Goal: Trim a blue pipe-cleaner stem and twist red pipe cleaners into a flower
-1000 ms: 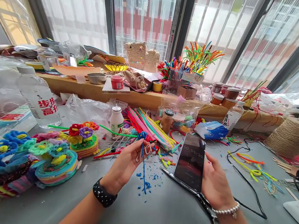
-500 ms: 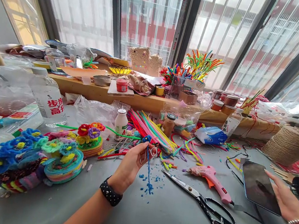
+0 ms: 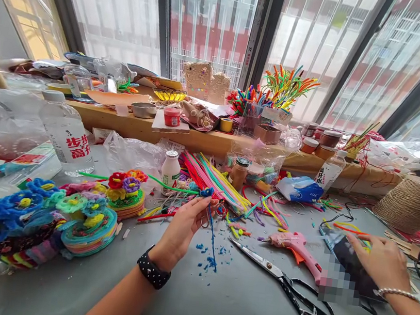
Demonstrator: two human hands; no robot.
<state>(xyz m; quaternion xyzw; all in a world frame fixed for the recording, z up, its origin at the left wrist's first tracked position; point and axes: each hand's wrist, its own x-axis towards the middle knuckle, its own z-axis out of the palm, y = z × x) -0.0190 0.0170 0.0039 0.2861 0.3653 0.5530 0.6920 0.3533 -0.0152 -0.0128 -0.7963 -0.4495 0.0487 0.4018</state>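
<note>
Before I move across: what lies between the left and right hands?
Head view: blue scraps, scissors and a pink glue gun lie between left hand and right hand.

bare grey tabletop (image 3: 227, 314) before the scissors (image 3: 275, 272), glue gun (image 3: 301, 248) blocking behind them

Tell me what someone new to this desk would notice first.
Probably the cluster of blue fuzzy flowers with yellow centers at the near left, beside layered, striped round bases. Next, the big black-handled scissors lying open-handled right of center, just in front of a pink glue gun. Behind, on the ledge, a bright spray of orange-and-green stems stands against the windows.
</note>
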